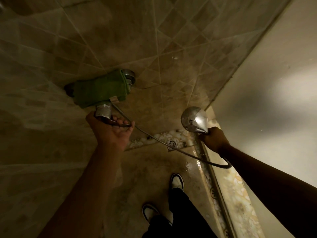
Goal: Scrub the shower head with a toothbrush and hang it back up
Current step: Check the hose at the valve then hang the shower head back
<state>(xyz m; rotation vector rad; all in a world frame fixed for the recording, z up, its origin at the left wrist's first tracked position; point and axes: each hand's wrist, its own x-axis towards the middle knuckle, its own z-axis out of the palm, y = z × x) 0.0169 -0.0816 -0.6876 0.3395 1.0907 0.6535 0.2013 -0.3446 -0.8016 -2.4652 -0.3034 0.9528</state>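
Water is probably being controlled: chrome tap lever [118,123] is being clenched by left hand [109,129], domed chrome shower head [194,120] by right hand [212,138], frame centre; lever should be eased gently.

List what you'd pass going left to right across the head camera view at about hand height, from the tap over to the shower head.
Green cloth draped on the tap → left hand on the tap lever → floor drain → shower head → right hand gripping its handle.
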